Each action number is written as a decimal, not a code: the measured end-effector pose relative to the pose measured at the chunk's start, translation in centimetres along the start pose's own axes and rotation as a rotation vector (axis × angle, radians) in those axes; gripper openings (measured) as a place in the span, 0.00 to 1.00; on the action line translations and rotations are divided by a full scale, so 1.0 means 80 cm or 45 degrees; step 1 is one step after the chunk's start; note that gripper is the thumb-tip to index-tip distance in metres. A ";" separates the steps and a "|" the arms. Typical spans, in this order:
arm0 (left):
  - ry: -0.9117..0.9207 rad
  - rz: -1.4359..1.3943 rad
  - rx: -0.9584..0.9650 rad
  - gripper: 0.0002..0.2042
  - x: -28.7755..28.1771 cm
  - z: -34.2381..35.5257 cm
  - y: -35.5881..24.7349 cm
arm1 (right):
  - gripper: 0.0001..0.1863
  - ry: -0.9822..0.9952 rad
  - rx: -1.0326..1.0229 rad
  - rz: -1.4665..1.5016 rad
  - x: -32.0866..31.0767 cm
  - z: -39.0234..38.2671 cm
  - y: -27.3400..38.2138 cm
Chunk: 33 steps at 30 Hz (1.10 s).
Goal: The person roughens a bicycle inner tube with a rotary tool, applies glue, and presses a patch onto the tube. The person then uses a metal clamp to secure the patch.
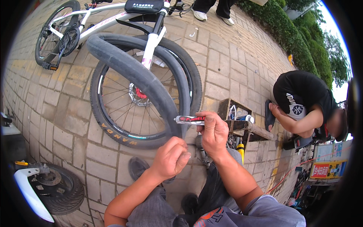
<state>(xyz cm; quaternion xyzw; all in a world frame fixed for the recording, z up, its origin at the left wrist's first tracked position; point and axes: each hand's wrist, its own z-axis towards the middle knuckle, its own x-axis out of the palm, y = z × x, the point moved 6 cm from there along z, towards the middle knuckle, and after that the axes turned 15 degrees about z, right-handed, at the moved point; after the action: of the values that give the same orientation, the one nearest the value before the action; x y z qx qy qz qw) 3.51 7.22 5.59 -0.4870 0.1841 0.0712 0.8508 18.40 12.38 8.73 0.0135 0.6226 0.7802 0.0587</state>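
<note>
My right hand (214,132) grips a small metal tube with a red and black label (189,120), its nozzle pointing left at a black bicycle inner tube (140,77). My left hand (172,157) pinches the lower part of that inner tube, just below the small tube. The inner tube arches up and left, hanging partly out of the black front tyre (117,134) of an upturned white bicycle (100,19). The white fork (151,45) and spoked wheel stand behind the inner tube.
A wooden toolbox (236,117) with tools stands right of my hands. A person in a black shirt (302,102) crouches at the right. Another person's white shoes (199,15) are at the top. A small wheel with a white fender (49,189) lies lower left. Hedges (298,41) line the brick pavement.
</note>
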 end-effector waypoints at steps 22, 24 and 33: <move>0.010 -0.027 -0.023 0.15 -0.002 -0.002 0.001 | 0.16 -0.014 -0.104 -0.050 0.006 0.006 0.011; 0.012 -0.037 -0.030 0.15 -0.002 0.000 0.001 | 0.16 -0.011 -0.130 -0.089 0.001 0.003 0.013; -0.036 -0.041 -0.006 0.13 -0.002 0.002 0.000 | 0.15 0.071 -0.204 -0.177 0.009 0.002 0.022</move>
<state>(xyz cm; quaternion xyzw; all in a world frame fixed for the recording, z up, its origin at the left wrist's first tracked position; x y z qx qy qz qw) 3.39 7.40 5.70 -0.4908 0.1638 0.0646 0.8533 17.56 12.19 10.46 -0.0561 0.5590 0.8217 0.0963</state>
